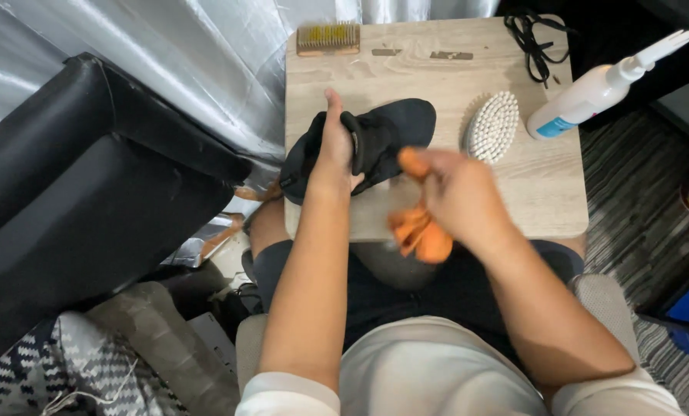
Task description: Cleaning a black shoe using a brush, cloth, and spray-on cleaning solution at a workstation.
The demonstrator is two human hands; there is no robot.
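Note:
A black shoe lies on the small light wooden table. My left hand grips the shoe around its heel opening, thumb pointing away from me. My right hand is closed on a bunched orange cloth, one end of which sticks out by the shoe's side while the rest hangs below my palm. The cloth's upper end touches or is very near the shoe.
A white bristle brush rests right of the shoe. A white spray bottle lies at the table's right edge, black laces behind it. A wire brush sits at the far left corner. A black seat is on my left.

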